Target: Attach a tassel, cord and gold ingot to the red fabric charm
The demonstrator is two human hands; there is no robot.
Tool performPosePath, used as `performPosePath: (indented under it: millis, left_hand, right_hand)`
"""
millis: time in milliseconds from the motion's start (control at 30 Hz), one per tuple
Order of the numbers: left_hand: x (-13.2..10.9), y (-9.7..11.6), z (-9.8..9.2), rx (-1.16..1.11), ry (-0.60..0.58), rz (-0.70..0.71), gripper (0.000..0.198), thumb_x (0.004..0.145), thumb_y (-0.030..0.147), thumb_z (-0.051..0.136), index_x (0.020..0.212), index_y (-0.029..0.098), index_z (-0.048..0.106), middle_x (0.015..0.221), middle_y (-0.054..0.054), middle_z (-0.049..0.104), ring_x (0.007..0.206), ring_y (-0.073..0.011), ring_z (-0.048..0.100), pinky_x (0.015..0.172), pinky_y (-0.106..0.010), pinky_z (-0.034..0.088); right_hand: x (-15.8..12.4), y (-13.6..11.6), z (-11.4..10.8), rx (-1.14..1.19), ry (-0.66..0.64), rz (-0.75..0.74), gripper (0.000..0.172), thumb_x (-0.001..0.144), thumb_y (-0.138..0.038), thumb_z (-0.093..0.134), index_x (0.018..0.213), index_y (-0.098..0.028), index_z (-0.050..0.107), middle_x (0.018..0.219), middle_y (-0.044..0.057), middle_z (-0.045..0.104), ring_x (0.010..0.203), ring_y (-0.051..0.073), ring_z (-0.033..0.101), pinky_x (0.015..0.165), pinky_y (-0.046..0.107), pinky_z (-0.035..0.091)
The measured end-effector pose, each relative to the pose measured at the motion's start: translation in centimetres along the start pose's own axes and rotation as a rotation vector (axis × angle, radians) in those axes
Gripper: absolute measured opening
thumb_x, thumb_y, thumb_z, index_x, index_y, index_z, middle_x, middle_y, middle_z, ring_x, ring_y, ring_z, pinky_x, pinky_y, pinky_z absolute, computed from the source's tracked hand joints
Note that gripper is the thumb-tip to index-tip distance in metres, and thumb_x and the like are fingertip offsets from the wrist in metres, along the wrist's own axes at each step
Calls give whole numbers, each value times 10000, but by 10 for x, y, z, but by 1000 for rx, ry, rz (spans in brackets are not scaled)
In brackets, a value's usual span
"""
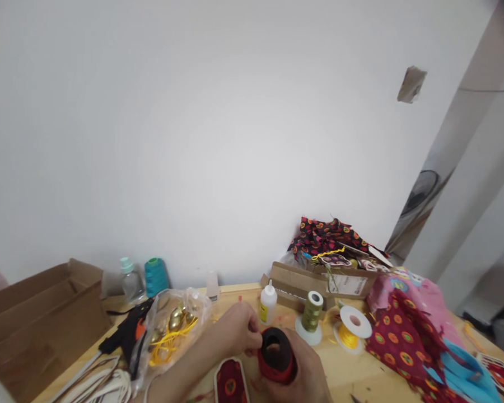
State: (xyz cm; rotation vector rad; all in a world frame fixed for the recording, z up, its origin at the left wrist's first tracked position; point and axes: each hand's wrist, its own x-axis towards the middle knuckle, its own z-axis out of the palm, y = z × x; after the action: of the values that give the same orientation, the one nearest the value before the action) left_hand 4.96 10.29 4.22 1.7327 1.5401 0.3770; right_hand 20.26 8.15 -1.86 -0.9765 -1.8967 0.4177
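Note:
My right hand [308, 366] is wrapped round a red spool [273, 374] with a wide black hollow core, its open end facing up. Close against the spool's left rim, my left hand [246, 329] is closed in a pinch; whatever is between the fingertips is too small to make out. Below the hands lies a dark red patterned fabric piece [231, 383] with a pale border, partly cut off by the picture's lower edge. A white glue bottle [268, 303] with a nozzle stands just behind my hands.
Right of the hands stand a green thread cone [312, 312] and a yellow cord spool [349, 334], then red patterned cloth [397, 336]. Behind is a cardboard box [294, 282] of scraps. Leftward are a plastic bag [197, 302] with gold bells, a glue gun [126, 330] and a large carton [37, 319].

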Motion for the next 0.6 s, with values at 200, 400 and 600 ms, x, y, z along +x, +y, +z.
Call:
performPosePath:
  millis: [200,400,600]
  left_hand:
    - [6,-8,-5,-151,-102,-26,107,508,141,427,453,154,517,450,26,545,434,-124,543,445,-230,443]
    - [8,-5,-16,-112,-163,72,131,494,112,493,464,154,613,413,41,554,447,-125,546,431,-204,395]
    - [17,-12,-7,-204,-157,22,113,533,147,493,447,147,566,418,30,549,403,-116,524,432,-229,426]
  right_hand:
    - [2,-5,-5,33,-55,7,316,569,-270,620,874,-222,552,776,22,628,703,188,589,641,259,481]
    - [2,2,-7,24,-100,33,382,526,-262,633,894,-232,537,781,9,623,702,188,585,617,246,476]
    - [-1,8,1,35,-71,33,409,502,-236,628,899,-239,532,766,5,621,678,185,587,603,246,485]
